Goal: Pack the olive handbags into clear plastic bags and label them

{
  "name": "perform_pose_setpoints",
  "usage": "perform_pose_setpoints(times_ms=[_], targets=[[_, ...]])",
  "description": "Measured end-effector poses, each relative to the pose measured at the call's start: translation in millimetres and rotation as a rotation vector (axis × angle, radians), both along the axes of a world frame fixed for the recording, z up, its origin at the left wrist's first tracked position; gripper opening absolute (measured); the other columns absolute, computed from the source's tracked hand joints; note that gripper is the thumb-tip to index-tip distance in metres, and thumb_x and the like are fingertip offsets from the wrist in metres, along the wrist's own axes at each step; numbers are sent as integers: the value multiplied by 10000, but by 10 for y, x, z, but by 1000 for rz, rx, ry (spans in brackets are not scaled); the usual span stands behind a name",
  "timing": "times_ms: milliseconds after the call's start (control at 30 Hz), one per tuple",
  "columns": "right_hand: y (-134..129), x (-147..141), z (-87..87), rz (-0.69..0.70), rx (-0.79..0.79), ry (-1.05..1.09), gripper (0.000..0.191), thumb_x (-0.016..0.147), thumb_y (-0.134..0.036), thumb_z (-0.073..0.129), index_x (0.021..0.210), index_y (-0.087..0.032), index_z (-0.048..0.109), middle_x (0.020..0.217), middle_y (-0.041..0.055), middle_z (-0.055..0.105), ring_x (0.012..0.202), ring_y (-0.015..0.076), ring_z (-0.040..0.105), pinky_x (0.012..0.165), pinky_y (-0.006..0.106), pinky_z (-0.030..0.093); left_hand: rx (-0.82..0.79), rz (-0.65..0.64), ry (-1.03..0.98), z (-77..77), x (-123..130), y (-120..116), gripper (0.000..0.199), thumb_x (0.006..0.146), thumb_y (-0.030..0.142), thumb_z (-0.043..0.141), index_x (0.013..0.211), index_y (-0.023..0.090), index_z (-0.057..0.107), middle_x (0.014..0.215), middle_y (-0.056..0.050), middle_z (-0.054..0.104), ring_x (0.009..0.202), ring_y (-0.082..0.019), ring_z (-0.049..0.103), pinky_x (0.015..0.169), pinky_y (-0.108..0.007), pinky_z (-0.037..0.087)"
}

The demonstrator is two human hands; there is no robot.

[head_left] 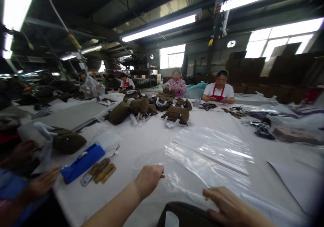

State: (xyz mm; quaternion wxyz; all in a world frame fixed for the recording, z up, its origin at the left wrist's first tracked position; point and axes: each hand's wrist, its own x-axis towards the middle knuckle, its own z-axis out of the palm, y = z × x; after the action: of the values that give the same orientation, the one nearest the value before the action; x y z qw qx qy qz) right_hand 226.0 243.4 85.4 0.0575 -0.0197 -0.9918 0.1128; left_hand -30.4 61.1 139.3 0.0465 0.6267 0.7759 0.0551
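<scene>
At lower centre, the left hand (148, 178) has its fingers pinched on the edge of a clear plastic bag (210, 152) lying flat on the white table (131, 146). The right hand (227, 205), fingers released, rests on a dark bag (187, 215) at the bottom edge, not yet inside the plastic.

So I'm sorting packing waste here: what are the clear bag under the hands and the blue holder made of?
The clear bag looks like thin glossy plastic film: see-through, creased, catching glare. The left hand pinches its edge; the right hand rests near it. The blue holder seems hard, smooth moulded plastic, though blur leaves that open.
</scene>
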Motion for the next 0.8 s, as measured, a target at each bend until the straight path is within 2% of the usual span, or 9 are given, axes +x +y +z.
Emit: perform_pose_setpoints(times_ms=[67, 200, 267, 367, 467, 567, 667, 733, 800], targets=[[30, 10, 28, -6, -18, -12, 125, 800, -190, 469, 763, -228, 583, 796, 16, 631, 674, 154, 597, 634, 272, 470, -16, 1, 33, 31, -23, -23, 143, 891, 292, 481, 850, 186, 567, 862, -27, 674, 776, -178, 639, 666, -250, 449], [100, -7, -72, 230, 56, 71, 252, 782, -72, 424, 671, -224, 591, 946, 32, 661, 879, 190, 628, 719, 287, 489, -79, -3, 78, -21, 30, -65, 129, 850, 317, 550, 839, 189, 564, 874, -30, 666, 790, -188, 641, 673, -257, 466], [120, -21, -174, 245, 80, 31, 281, 772, -24, 421, 728, -233, 603, 875, 9, 668, 783, 182, 642, 663, 282, 487, -107, -7, 105, -69, 72, -54, 118, 840, 296, 561, 850, 178, 560, 888, -51, 661, 803, -209, 640, 676, -282, 476], [144, -15, -270, 49, 125, -46, 157, 758, -96, 546, 832, -224, 598, 755, 5, 645, 594, 198, 609, 546, 301, 448, -129, 21, 140, -122, 89, -4, 85, 854, 247, 532, 844, 167, 557, 870, -65, 661, 790, -217, 641, 670, -300, 483], [156, 39, -220, -112, 118, 14, 154, 828, -301, 558, 940, -197, 574, 831, 57, 635, 714, 241, 614, 623, 337, 442, -128, 73, 168, -153, 56, 65, 66, 864, 194, 500, 837, 165, 552, 849, -68, 660, 789, -219, 642, 669, -300, 474], [139, 123, -96, -178, 93, -90, 187, 898, -163, 395, 847, -188, 573, 820, 58, 626, 759, 213, 604, 677, 319, 420, -119, 107, 185, -176, 47, 165, 80, 875, 197, 479, 856, 163, 549, 878, -85, 660, 808, -232, 642, 670, -307, 457], [123, 202, -32, -369, 101, -264, 242, 808, 0, 402, 821, -144, 596, 783, 87, 651, 724, 220, 627, 614, 291, 402, -109, 85, 167, -187, 114, 308, 202, 871, 370, 505, 843, 173, 540, 872, -88, 662, 804, -236, 641, 656, -296, 432], [129, 256, -43, -507, 77, -308, 209, 787, -2, 457, 826, -128, 618, 791, 114, 670, 725, 239, 643, 592, 285, 396, -81, 70, 143, -197, 175, 391, 329, 859, 507, 466, 808, 187, 522, 811, -70, 660, 778, -228, 638, 633, -284, 410], [136, 326, -79, -626, 40, -314, 62, 794, -123, 572, 782, -135, 632, 804, 128, 679, 751, 265, 648, 593, 287, 398, -32, 96, 136, -238, 203, 429, 374, 878, 546, 383, 786, 202, 495, 764, -48, 651, 748, -213, 633, 598, -273, 378]])
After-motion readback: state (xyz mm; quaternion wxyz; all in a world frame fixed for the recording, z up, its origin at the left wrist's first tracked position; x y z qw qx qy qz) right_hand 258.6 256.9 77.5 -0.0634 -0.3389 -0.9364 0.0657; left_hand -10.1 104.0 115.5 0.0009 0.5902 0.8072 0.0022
